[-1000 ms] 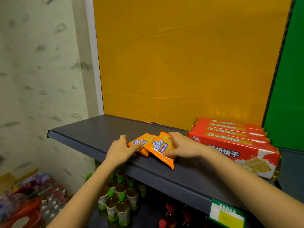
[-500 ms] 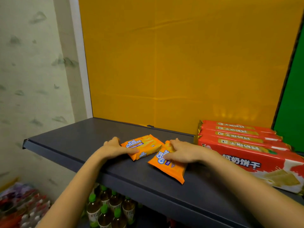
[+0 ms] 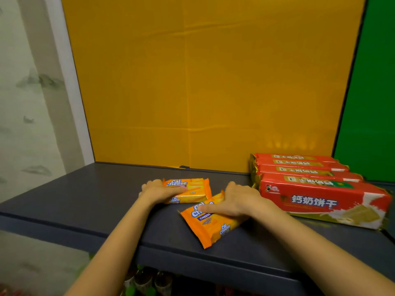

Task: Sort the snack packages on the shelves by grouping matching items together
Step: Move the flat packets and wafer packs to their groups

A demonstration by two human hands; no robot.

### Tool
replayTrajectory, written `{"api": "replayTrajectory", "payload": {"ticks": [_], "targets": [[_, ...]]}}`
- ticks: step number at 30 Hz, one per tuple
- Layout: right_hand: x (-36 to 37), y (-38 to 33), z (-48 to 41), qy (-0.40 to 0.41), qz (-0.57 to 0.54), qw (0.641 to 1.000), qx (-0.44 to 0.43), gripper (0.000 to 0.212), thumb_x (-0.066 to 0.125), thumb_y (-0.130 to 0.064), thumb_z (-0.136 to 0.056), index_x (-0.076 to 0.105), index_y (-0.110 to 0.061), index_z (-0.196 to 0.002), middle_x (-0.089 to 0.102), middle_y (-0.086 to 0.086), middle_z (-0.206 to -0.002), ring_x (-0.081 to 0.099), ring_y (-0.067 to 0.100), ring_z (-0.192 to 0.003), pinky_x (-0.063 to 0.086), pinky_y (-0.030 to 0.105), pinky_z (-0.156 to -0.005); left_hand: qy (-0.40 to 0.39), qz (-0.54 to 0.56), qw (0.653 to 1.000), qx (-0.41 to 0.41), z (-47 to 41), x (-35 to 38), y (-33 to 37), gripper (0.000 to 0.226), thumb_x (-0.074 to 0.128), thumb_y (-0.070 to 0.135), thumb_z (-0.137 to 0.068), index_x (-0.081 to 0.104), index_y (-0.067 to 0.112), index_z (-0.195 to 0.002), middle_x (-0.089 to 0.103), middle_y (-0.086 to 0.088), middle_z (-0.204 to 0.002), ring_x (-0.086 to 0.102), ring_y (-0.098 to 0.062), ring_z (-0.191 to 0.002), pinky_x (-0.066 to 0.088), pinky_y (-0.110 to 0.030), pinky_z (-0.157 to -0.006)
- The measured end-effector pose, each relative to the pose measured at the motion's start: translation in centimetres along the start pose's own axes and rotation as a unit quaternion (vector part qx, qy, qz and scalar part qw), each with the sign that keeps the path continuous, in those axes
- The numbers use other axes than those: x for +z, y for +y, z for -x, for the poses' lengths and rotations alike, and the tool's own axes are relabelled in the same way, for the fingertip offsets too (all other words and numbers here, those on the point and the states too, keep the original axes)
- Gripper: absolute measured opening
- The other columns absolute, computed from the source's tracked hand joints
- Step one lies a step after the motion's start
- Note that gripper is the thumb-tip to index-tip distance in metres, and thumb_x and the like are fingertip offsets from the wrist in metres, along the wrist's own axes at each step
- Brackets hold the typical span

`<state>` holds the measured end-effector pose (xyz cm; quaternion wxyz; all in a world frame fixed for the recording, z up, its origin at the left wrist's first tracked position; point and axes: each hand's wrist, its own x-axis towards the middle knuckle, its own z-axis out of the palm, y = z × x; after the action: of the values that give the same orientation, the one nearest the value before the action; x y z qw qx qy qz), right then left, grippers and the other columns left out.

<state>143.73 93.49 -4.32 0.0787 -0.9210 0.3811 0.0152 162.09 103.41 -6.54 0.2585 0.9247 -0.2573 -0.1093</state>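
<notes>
Two orange Cal Cheese packs lie on the dark grey shelf (image 3: 85, 195). My left hand (image 3: 159, 191) grips the far pack (image 3: 194, 189), which lies flat and nearly square to the shelf. My right hand (image 3: 233, 201) presses flat on the near pack (image 3: 211, 223), which is turned at an angle with one corner toward the front edge. The two packs touch at a corner. Several long red biscuit packages (image 3: 316, 197) lie side by side to the right of my right hand.
A yellow back panel (image 3: 203, 82) closes the shelf behind, with a green panel (image 3: 372, 92) to its right. Bottle tops (image 3: 149, 280) show on the lower shelf under the front edge. A patterned wall (image 3: 27, 103) stands at the left.
The two orange packs, overlapped a second ago, have been pulled apart. My left hand has slid its pack back and squared it; my right hand has drawn the other toward the front.
</notes>
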Motion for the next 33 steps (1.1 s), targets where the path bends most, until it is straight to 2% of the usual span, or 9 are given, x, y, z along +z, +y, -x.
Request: {"api": "replayTrajectory", "payload": {"ticks": [5, 10, 15, 19, 21, 24, 27, 29, 33], "targets": [[0.0, -0.4, 0.4, -0.036, -0.026, 0.999, 0.020, 0.114, 0.044, -0.090, -0.052, 0.046, -0.007, -0.131, 0.049, 0.009, -0.138, 0.051, 0.030, -0.122, 0.043, 0.036, -0.097, -0.045, 0.149, 0.987, 0.048, -0.4, 0.2, 0.2, 0.075, 0.073, 0.044, -0.073, 0.043, 0.001, -0.127, 0.054, -0.015, -0.128, 0.053, -0.021, -0.098, 0.045, -0.030, -0.080], [-0.1, -0.3, 1.0, -0.011, -0.099, 0.994, 0.045, 0.114, 0.056, -0.080, -0.056, 0.030, -0.005, -0.138, 0.044, 0.010, -0.141, 0.046, 0.029, -0.126, 0.041, 0.034, -0.097, -0.044, 0.183, 0.980, 0.065, -0.3, 0.0, 0.0, 0.088, 0.076, 0.033, -0.072, 0.025, -0.002, -0.135, 0.050, -0.018, -0.132, 0.053, -0.026, -0.111, 0.045, -0.033, -0.087], [0.2, 0.0, 1.8, -0.004, -0.169, 0.984, 0.055, 0.106, 0.062, -0.073, -0.060, 0.032, -0.005, -0.136, 0.046, 0.010, -0.138, 0.050, 0.025, -0.122, 0.045, 0.033, -0.092, -0.063, 0.202, 0.976, 0.047, -0.3, -0.9, -0.2, 0.106, 0.082, 0.033, -0.064, 0.017, 0.000, -0.142, 0.039, -0.019, -0.142, 0.045, -0.032, -0.125, 0.042, -0.040, -0.100], [0.5, 1.0, 2.5, 0.000, -0.259, 0.964, 0.066, 0.092, 0.066, -0.061, -0.068, 0.034, -0.007, -0.136, 0.047, 0.008, -0.137, 0.051, 0.023, -0.120, 0.046, 0.031, -0.089, -0.096, 0.234, 0.966, 0.044, 0.4, -1.5, -1.0, 0.110, 0.088, 0.038, -0.050, 0.032, 0.001, -0.138, 0.050, -0.018, -0.133, 0.056, -0.030, -0.111, 0.049, -0.034, -0.084], [0.8, 1.7, 3.0, 0.001, -0.324, 0.944, 0.068, 0.078, 0.069, -0.054, -0.069, 0.045, -0.008, -0.128, 0.057, 0.007, -0.128, 0.058, 0.021, -0.110, 0.050, 0.033, -0.090, -0.116, 0.304, 0.944, 0.052, 0.7, -1.4, -1.6, 0.096, 0.087, 0.030, -0.044, 0.047, -0.001, -0.125, 0.062, -0.019, -0.117, 0.065, -0.023, -0.084, 0.055, -0.028, -0.064], [1.2, 2.7, 4.4, 0.025, -0.401, 0.915, 0.042, 0.051, 0.071, -0.046, -0.072, 0.054, -0.015, -0.110, 0.065, 0.004, -0.113, 0.062, 0.017, -0.098, 0.052, 0.036, -0.090, -0.118, 0.405, 0.903, 0.083, 1.8, -1.8, -1.9, 0.049, 0.080, 0.011, -0.068, 0.057, 0.002, -0.111, 0.069, -0.016, -0.098, 0.067, -0.014, -0.059, 0.054, -0.019, -0.045], [0.9, 3.8, 6.6, 0.097, -0.413, 0.905, 0.020, 0.043, 0.069, -0.041, -0.076, 0.048, -0.019, -0.106, 0.061, 0.000, -0.107, 0.061, 0.016, -0.099, 0.052, 0.033, -0.086, -0.079, 0.451, 0.880, 0.126, 3.2, -3.1, -1.2, 0.033, 0.072, 0.006, -0.075, 0.054, 0.013, -0.101, 0.064, -0.005, -0.087, 0.062, -0.015, -0.066, 0.052, -0.014, -0.044], [0.3, 5.0, 8.0, 0.130, -0.411, 0.902, 0.010, 0.043, 0.069, -0.038, -0.077, 0.046, -0.018, -0.108, 0.061, 0.002, -0.107, 0.061, 0.016, -0.096, 0.053, 0.030, -0.082, -0.034, 0.474, 0.864, 0.164, 4.2, -3.9, -0.1, 0.033, 0.071, 0.005, -0.075, 0.052, 0.014, -0.101, 0.061, -0.003, -0.088, 0.058, -0.013, -0.069, 0.051, -0.013, -0.043], [-1.4, 8.5, 10.9, 0.150, -0.459, 0.875, 0.011, 0.043, 0.067, -0.031, -0.080, 0.046, -0.018, -0.116, 0.064, -0.003, -0.103, 0.062, 0.006, -0.083, 0.053, 0.017, -0.069, -0.001, 0.526, 0.820, 0.226, 6.8, -4.6, 4.3, 0.032, 0.071, 0.008, -0.075, 0.052, 0.016, -0.101, 0.062, 0.002, -0.089, 0.059, -0.010, -0.072, 0.055, -0.020, -0.057]]}}
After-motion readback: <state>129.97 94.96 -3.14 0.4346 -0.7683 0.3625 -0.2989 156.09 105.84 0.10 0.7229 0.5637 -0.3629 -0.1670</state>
